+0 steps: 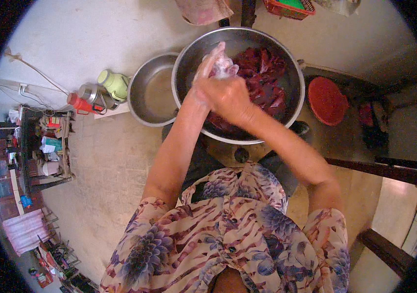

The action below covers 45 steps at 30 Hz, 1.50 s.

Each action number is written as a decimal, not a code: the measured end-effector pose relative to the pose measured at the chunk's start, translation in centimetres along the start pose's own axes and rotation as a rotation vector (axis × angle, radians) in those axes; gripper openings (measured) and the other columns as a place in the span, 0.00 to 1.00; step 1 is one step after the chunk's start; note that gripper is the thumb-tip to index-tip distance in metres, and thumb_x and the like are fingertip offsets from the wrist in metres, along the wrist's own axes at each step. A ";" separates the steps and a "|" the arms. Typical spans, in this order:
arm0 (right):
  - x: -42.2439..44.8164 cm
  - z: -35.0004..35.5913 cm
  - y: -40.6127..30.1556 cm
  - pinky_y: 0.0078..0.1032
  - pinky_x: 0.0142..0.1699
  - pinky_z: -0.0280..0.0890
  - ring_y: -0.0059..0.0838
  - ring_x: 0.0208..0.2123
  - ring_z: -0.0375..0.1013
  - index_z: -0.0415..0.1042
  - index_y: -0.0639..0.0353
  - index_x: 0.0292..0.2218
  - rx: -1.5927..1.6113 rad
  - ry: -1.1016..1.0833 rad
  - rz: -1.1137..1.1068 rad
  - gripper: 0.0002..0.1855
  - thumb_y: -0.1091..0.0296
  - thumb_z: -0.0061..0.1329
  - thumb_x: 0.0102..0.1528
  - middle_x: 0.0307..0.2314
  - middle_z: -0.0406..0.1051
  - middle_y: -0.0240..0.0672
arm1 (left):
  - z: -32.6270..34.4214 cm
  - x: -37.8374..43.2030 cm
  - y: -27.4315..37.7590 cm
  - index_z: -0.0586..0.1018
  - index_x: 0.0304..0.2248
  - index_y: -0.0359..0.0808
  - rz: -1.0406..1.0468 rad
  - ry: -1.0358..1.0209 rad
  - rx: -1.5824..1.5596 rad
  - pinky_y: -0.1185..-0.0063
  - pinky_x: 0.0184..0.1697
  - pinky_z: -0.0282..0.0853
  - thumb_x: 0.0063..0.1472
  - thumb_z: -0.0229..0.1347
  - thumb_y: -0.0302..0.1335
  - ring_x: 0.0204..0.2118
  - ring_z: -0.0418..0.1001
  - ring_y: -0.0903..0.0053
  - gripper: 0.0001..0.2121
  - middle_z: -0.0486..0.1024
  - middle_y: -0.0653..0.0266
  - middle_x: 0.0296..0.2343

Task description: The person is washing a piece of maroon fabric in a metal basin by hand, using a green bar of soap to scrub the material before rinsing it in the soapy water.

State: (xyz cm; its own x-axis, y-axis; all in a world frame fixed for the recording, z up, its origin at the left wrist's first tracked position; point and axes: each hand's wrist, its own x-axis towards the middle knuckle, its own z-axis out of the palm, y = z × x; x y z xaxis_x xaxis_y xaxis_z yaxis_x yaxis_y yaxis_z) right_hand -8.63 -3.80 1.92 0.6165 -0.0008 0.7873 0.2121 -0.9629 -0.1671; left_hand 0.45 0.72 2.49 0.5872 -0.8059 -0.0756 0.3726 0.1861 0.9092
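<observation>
Both my hands are together over a large metal basin (302, 86). White suds cover my left hand (214, 64), which has one finger stretched out and others bent; whether it holds something I cannot tell. My right hand (228, 99) lies across the base of the left hand, its fingers curled around it and slightly blurred. Beside and below my hands, a wet dark red mass (265, 78) fills much of the basin. It is glossy and folded, and I cannot tell whether it is cloth or meat.
A second metal basin (140, 91) stands at the left, partly behind the large one. Farther left are a green thermos jug (115, 84), a metal jug (89, 93) and a red container (78, 104). On the right sits a round red plastic basin (327, 100); a red basket (291, 11) is beyond.
</observation>
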 end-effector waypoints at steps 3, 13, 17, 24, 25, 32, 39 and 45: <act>2.1 -0.2 4.6 0.32 0.17 0.61 0.37 0.13 0.68 0.67 0.53 0.23 -0.112 0.045 0.191 0.07 0.63 0.48 0.49 0.12 0.66 0.39 | 0.2 0.7 -2.8 0.71 0.30 0.40 0.066 -0.105 -0.147 0.78 0.31 0.68 0.61 0.44 0.34 0.27 0.69 0.77 0.09 0.70 0.68 0.23; 1.1 -0.4 2.8 0.36 0.14 0.60 0.37 0.10 0.67 0.69 0.57 0.23 -0.225 -0.110 0.226 0.09 0.62 0.45 0.50 0.10 0.66 0.39 | 3.4 -2.3 -0.3 0.72 0.27 0.41 -0.135 0.143 -0.521 0.76 0.29 0.69 0.57 0.50 0.39 0.26 0.70 0.77 0.10 0.71 0.68 0.22; 3.2 -0.2 3.8 0.36 0.15 0.61 0.39 0.11 0.68 0.66 0.54 0.23 -0.068 0.066 0.226 0.09 0.60 0.44 0.50 0.11 0.67 0.39 | 1.7 -0.5 -2.2 0.71 0.42 0.40 -0.037 -0.006 -0.577 0.75 0.34 0.70 0.58 0.48 0.41 0.30 0.71 0.77 0.16 0.71 0.68 0.29; 2.1 -0.3 2.2 0.33 0.17 0.61 0.38 0.13 0.67 0.67 0.54 0.25 -0.181 -0.021 0.211 0.06 0.64 0.49 0.48 0.11 0.65 0.39 | 0.4 -1.5 -2.4 0.69 0.45 0.37 -0.036 -0.109 -0.689 0.74 0.42 0.69 0.60 0.44 0.40 0.37 0.72 0.71 0.18 0.73 0.62 0.33; 3.9 -0.7 3.5 0.34 0.18 0.61 0.41 0.13 0.68 0.66 0.54 0.24 -0.084 0.029 0.326 0.08 0.63 0.48 0.49 0.12 0.66 0.41 | 0.0 0.2 -3.0 0.70 0.43 0.36 -0.122 -0.173 -0.742 0.73 0.42 0.69 0.61 0.42 0.42 0.38 0.71 0.72 0.19 0.73 0.62 0.34; 4.6 -1.6 4.7 0.41 0.27 0.65 0.49 0.22 0.70 0.70 0.60 0.26 0.153 0.059 0.510 0.16 0.56 0.42 0.53 0.19 0.68 0.52 | 3.9 -3.7 3.4 0.72 0.40 0.40 -0.157 -0.018 -0.476 0.79 0.34 0.70 0.60 0.45 0.45 0.32 0.72 0.79 0.18 0.72 0.67 0.32; 2.7 -1.1 8.8 0.30 0.29 0.65 0.30 0.21 0.71 0.70 0.63 0.24 0.773 0.016 0.933 0.12 0.62 0.48 0.51 0.17 0.70 0.39 | 3.6 -3.9 4.7 0.74 0.34 0.32 -0.120 -0.045 -0.045 0.82 0.35 0.68 0.51 0.57 0.25 0.33 0.72 0.82 0.10 0.74 0.66 0.30; 3.6 -0.3 8.7 0.29 0.31 0.66 0.32 0.24 0.72 0.71 0.62 0.27 0.567 0.208 0.751 0.10 0.64 0.51 0.47 0.21 0.72 0.41 | 3.8 -3.2 4.4 0.74 0.34 0.32 -0.077 -0.043 0.118 0.83 0.35 0.67 0.49 0.59 0.26 0.31 0.71 0.83 0.12 0.74 0.67 0.29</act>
State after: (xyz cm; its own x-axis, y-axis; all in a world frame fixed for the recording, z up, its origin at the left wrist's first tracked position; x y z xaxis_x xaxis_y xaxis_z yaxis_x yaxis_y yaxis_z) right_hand -4.72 -12.29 3.48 0.6060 -0.6637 0.4384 0.1855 -0.4180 -0.8893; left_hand -2.50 1.96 8.30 0.5278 -0.8392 -0.1314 0.3263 0.0574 0.9435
